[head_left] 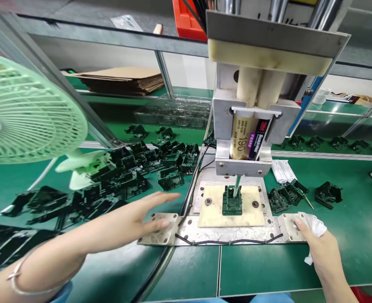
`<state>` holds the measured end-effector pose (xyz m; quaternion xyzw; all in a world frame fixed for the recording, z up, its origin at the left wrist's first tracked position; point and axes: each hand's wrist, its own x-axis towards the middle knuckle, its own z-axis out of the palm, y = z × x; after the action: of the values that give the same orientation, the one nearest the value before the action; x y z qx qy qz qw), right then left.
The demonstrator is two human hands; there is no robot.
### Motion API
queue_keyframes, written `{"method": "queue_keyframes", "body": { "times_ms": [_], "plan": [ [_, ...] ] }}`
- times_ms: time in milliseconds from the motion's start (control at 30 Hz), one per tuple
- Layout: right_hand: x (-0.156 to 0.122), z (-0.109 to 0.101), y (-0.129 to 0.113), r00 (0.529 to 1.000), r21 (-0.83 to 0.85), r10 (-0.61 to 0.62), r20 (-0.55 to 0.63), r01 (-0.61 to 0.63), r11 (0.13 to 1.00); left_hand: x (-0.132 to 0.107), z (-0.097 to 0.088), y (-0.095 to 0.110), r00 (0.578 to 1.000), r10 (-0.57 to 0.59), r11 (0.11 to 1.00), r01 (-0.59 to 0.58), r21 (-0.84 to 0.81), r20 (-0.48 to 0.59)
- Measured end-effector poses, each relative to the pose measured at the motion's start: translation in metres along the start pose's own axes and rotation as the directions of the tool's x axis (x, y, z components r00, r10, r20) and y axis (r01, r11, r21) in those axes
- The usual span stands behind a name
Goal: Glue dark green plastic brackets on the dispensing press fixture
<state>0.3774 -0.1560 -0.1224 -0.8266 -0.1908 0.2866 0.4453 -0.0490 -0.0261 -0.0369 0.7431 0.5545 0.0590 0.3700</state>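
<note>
My left hand lies flat with its fingers apart, the thumb resting on the left end of a metal fixture plate. At the plate's right end, my right hand presses a fingertip on a round button while gripping a crumpled white tissue. A dark green plastic part sits in the cream jig block at the centre. The nozzle of the glue dispenser, which holds a twin adhesive cartridge, touches the top of that part.
A heap of black plastic parts covers the green mat to the left. More parts lie to the right. A green fan stands at the left. Clear trays and cardboard sit at the back. A cable runs beside the fixture.
</note>
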Motion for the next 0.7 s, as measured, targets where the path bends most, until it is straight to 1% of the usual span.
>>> {"method": "queue_keyframes", "body": {
  "times_ms": [33, 67, 100, 200, 300, 400, 467, 533, 633, 700],
  "plan": [
    [0.001, 0.002, -0.002, 1.000, 0.002, 0.016, 0.009, -0.016, 1.000, -0.004, -0.001, -0.007, 0.996, -0.078, 0.994, 0.081, -0.074, 0.049],
    [0.002, 0.003, -0.003, 1.000, -0.005, 0.029, 0.003, -0.029, 1.000, -0.007, -0.001, -0.012, 0.988, -0.132, 0.980, 0.143, -0.141, 0.082],
    [0.003, 0.003, -0.004, 0.999, -0.016, 0.036, -0.009, -0.036, 0.999, -0.009, 0.001, -0.016, 0.982, -0.161, 0.962, 0.179, -0.205, 0.102],
    [0.005, 0.001, 0.000, 0.997, -0.067, 0.065, -0.041, -0.068, 0.995, -0.010, 0.010, -0.018, 0.982, -0.165, 0.905, 0.190, -0.380, 0.096],
    [0.004, -0.001, 0.004, 0.998, -0.130, 0.025, -0.058, -0.032, 0.991, -0.008, 0.026, -0.018, 0.979, -0.176, 0.842, 0.205, -0.499, 0.105],
    [0.002, -0.003, 0.008, 0.996, -0.155, -0.032, -0.081, 0.019, 0.988, -0.005, 0.044, -0.024, 0.977, -0.213, 0.765, 0.188, -0.616, 0.033],
    [0.005, -0.004, 0.011, 0.995, -0.186, -0.039, -0.087, 0.023, 0.982, -0.004, 0.055, -0.030, 0.967, -0.252, 0.704, 0.164, -0.691, -0.027],
    [0.012, -0.006, 0.016, 0.995, -0.237, -0.024, -0.098, 0.000, 0.971, -0.004, 0.063, -0.035, 0.957, -0.279, 0.660, 0.132, -0.740, -0.078],
    [0.030, -0.010, 0.029, 0.991, -0.294, 0.017, -0.133, -0.056, 0.954, -0.005, 0.068, -0.035, 0.956, -0.260, 0.636, 0.066, -0.769, -0.134],
    [0.043, -0.012, 0.045, 0.990, -0.321, 0.003, -0.142, -0.049, 0.946, -0.006, 0.070, -0.034, 0.957, -0.245, 0.629, 0.034, -0.776, -0.157]
  ]
}}
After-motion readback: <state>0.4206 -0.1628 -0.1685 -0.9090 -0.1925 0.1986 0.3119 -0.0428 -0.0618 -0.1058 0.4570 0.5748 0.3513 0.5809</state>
